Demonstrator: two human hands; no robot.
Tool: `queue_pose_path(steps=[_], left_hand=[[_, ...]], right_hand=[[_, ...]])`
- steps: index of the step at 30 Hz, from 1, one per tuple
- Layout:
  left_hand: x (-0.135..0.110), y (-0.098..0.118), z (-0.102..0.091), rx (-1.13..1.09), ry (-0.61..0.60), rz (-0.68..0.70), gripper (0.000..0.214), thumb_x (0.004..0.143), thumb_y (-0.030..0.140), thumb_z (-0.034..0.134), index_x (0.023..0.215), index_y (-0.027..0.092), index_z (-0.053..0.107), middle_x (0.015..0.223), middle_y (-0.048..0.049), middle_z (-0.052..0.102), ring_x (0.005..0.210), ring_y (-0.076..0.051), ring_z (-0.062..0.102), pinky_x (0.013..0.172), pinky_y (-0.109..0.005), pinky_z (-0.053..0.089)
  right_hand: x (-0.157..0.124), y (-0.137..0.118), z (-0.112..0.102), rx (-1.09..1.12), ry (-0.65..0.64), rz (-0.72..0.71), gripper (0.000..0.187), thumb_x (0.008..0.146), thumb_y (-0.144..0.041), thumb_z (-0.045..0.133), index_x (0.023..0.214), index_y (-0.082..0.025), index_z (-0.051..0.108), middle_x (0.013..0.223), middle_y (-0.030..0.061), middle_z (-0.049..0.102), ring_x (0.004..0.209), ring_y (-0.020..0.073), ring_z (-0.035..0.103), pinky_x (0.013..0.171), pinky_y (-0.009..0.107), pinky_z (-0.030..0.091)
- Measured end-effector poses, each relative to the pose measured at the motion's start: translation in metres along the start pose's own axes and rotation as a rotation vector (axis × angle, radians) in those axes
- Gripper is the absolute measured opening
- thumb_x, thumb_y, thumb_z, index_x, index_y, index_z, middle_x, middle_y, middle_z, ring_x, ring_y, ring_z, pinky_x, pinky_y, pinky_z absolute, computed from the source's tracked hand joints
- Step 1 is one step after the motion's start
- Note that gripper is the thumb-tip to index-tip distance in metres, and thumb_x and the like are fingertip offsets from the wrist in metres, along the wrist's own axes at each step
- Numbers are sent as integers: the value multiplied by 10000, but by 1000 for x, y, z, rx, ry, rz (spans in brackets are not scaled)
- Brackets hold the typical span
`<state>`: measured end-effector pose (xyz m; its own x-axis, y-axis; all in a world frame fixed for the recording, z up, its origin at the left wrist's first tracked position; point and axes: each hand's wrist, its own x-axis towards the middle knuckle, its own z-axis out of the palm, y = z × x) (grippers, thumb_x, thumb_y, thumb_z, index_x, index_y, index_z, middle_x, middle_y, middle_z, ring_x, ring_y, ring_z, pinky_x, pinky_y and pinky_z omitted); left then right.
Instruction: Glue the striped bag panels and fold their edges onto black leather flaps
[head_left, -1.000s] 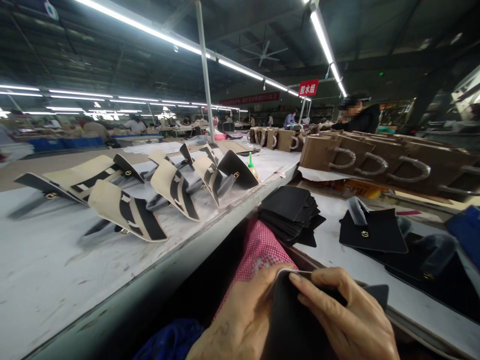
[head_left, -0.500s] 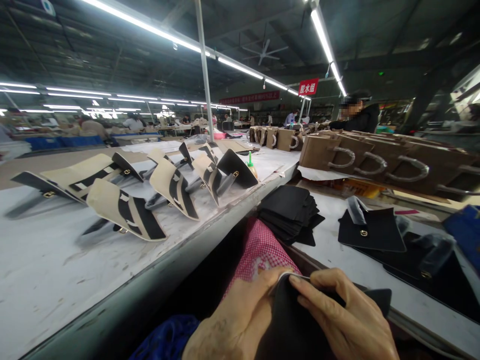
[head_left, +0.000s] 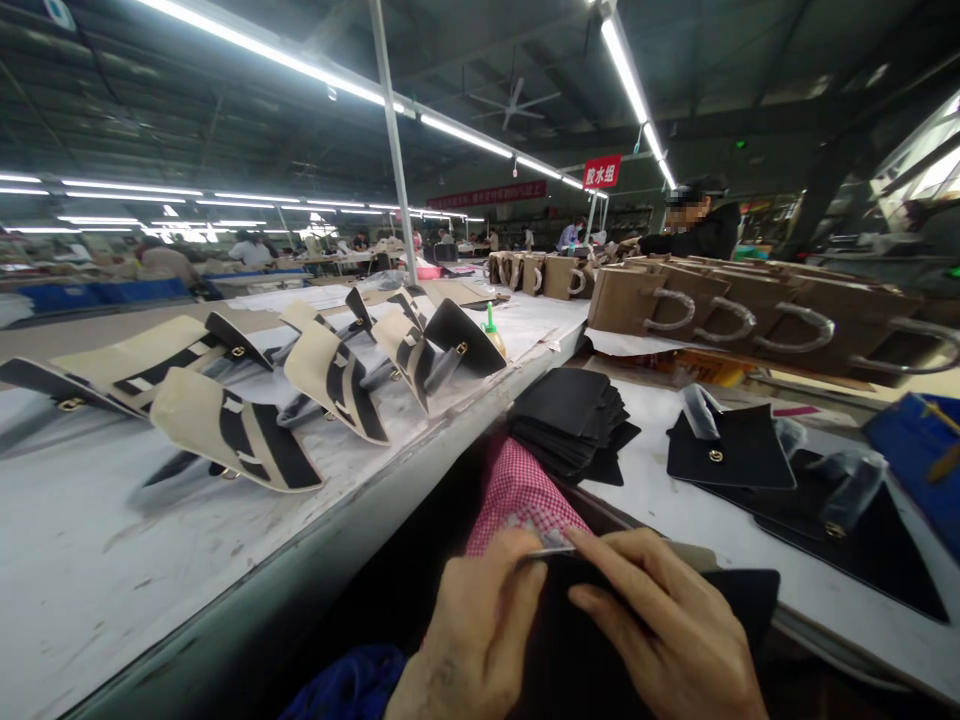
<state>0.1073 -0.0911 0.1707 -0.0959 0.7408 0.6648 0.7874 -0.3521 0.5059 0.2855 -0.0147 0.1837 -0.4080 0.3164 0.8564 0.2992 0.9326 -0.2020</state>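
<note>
Both my hands work on one black leather piece at the bottom centre, close to my body. My left hand is closed, with its thumb and fingers pinching the piece's top left edge. My right hand lies over the piece from the right, its fingers curled and pressing along the same edge. A red-and-white checked cloth sits just beyond my hands. A stack of black leather pieces lies farther on the white table to the right.
On the long white bench to the left lie several cream-and-black bag flaps and a green-capped glue bottle. Black flaps with gold snaps lie on the right table. Behind them stand brown bags with handles and a person.
My hands have shifted a little lower and closer together on the black piece. My left thumb has moved up onto its top edge. The camera view has drifted slightly.
</note>
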Motion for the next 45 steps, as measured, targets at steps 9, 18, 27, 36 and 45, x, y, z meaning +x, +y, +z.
queue_pose_path(steps=[9,18,27,36,45], left_hand=[[2,1,-5,86,123,77,180,984,285,524,1027,231,691,851,-44,772,584,-151,683,554,-217,564],[2,2,0,23,169,152,160,993,254,547,1061,221,688,854,-20,781,652,-121,711,641,-179,563],[0,-2,-2,-45,141,137,196,988,210,545,1149,233,654,937,-22,789,686,-122,708,765,-195,581],[12,3,3,-178,138,383,260,1007,94,479,1237,143,592,973,-29,796,756,-62,739,760,-94,547],[11,2,6,-112,205,459,271,952,69,495,1180,132,628,978,-90,806,793,-165,784,732,-178,624]], right_hand=[[-5,-2,-4,-68,122,237,48,945,-245,634,990,-233,625,810,-24,669,700,123,664,680,218,541],[-4,1,-2,-59,121,294,66,933,-287,651,916,-237,612,747,-45,652,634,115,647,611,204,527],[-6,12,-10,-7,112,360,117,927,-222,644,813,-233,664,764,-24,670,692,133,652,644,220,525],[-10,17,-8,31,92,469,110,896,-322,685,825,-239,701,738,-28,685,656,148,662,621,237,535],[-7,20,-12,72,33,462,161,917,-365,671,856,-234,742,689,-28,642,608,122,632,583,209,512]])
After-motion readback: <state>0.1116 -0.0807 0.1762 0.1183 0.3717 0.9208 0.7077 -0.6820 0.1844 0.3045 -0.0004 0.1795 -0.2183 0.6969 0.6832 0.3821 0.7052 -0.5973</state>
